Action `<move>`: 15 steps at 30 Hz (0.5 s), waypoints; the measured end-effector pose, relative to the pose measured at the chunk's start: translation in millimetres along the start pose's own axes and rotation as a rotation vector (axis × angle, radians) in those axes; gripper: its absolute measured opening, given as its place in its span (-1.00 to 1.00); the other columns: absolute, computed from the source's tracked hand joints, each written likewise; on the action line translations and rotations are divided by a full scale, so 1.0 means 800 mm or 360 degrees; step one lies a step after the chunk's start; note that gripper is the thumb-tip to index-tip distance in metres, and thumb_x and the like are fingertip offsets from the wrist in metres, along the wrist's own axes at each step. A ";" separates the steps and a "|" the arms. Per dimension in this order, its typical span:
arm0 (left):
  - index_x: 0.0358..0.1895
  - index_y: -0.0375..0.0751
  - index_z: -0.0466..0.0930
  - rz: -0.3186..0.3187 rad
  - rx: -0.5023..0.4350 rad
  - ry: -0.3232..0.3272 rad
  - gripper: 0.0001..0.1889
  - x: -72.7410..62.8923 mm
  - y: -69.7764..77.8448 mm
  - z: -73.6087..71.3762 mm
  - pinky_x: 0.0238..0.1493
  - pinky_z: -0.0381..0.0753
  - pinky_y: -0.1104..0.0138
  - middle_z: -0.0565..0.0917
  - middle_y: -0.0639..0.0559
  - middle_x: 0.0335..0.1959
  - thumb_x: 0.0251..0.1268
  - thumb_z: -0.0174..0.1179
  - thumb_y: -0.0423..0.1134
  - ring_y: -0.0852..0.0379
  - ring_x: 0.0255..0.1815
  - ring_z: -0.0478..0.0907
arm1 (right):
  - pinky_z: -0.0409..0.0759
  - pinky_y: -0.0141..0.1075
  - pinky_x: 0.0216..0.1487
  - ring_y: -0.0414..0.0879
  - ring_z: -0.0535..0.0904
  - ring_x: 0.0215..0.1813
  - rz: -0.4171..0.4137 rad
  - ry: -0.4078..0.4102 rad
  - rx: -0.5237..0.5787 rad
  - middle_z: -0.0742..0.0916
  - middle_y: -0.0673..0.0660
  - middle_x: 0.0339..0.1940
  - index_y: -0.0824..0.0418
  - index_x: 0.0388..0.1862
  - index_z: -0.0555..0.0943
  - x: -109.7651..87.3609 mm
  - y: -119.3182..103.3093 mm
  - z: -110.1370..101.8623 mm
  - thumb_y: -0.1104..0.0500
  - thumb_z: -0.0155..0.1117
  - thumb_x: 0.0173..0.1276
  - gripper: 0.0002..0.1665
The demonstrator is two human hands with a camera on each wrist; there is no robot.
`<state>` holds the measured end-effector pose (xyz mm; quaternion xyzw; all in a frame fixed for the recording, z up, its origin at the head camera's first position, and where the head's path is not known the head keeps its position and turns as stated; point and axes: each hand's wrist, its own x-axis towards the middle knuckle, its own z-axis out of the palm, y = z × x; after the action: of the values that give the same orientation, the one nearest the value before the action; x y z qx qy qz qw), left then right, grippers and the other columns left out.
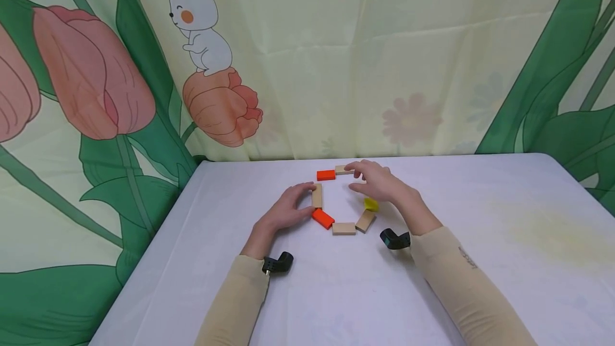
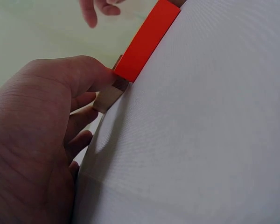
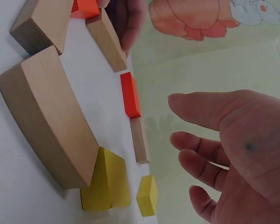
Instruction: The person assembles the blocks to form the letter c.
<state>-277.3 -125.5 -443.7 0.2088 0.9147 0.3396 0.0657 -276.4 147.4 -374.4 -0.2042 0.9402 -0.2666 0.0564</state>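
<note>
My left hand holds a wooden block at the left side of a loose ring of blocks. Its thumb lies by the block's near end, beside a red block; a finger reaches the far end. In the right wrist view, my right hand has spread, slightly bent fingers and nothing in it. The head view puts that hand over the ring's right side, near a wooden block at the back. One yellow block is hidden behind it in the head view.
Another red block stands at the back. The near side has two wooden blocks and a yellow block. All lie on a white-covered table. Behind hangs a printed curtain. Each wrist wears a black camera.
</note>
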 end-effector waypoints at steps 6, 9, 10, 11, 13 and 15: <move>0.46 0.01 0.38 -0.0006 0.0012 -0.0006 -0.40 0.001 0.000 0.000 0.47 0.20 0.03 0.34 0.04 0.49 0.36 0.26 -0.12 0.02 0.51 0.18 | 0.37 0.14 0.10 0.16 0.52 0.05 -0.0010 0.0015 0.0008 0.63 0.27 0.07 0.23 0.42 0.45 0.010 -0.001 -0.001 0.15 0.32 0.43 -0.39; 0.46 0.03 0.38 -0.0023 0.0010 -0.0005 -0.40 0.001 0.000 0.001 0.47 0.21 0.02 0.33 0.04 0.50 0.36 0.26 -0.11 0.03 0.51 0.18 | 0.37 0.16 0.12 0.17 0.52 0.07 -0.0005 0.0013 0.0013 0.64 0.29 0.08 0.23 0.42 0.45 0.014 -0.002 -0.001 0.15 0.33 0.43 -0.39; 0.46 0.03 0.38 -0.0029 0.0012 -0.0005 -0.40 0.001 0.000 0.001 0.47 0.21 0.02 0.33 0.05 0.50 0.35 0.27 -0.10 0.03 0.51 0.18 | 0.38 0.16 0.12 0.19 0.52 0.08 -0.0008 0.0012 0.0016 0.64 0.29 0.09 0.23 0.42 0.45 0.015 -0.002 -0.001 0.16 0.32 0.43 -0.39; 0.45 0.04 0.38 -0.0031 0.0009 -0.0004 -0.40 0.001 0.001 0.001 0.47 0.21 0.02 0.33 0.05 0.50 0.35 0.27 -0.10 0.03 0.52 0.18 | 0.38 0.17 0.12 0.19 0.52 0.09 -0.0013 0.0014 0.0013 0.64 0.30 0.09 0.24 0.42 0.45 0.017 -0.002 -0.001 0.16 0.32 0.43 -0.39; 0.45 0.04 0.39 -0.0038 0.0000 0.0002 -0.40 0.001 0.001 0.001 0.47 0.21 0.01 0.34 0.05 0.50 0.35 0.27 -0.10 0.03 0.51 0.18 | 0.39 0.18 0.12 0.20 0.52 0.10 -0.0018 0.0019 0.0010 0.64 0.29 0.09 0.24 0.41 0.45 0.020 -0.003 -0.001 0.16 0.31 0.43 -0.40; 0.45 0.05 0.39 -0.0044 -0.0004 -0.0001 -0.39 0.001 0.001 0.001 0.47 0.21 0.01 0.34 0.05 0.50 0.35 0.28 -0.10 0.03 0.51 0.18 | 0.41 0.17 0.12 0.19 0.53 0.09 -0.0016 0.0023 0.0008 0.64 0.27 0.07 0.23 0.41 0.45 0.023 -0.005 -0.001 0.16 0.32 0.43 -0.39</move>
<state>-277.7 -124.1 -443.6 0.1960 0.9171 0.3399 0.0709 -291.7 137.3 -371.4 -0.2068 0.9389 -0.2707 0.0487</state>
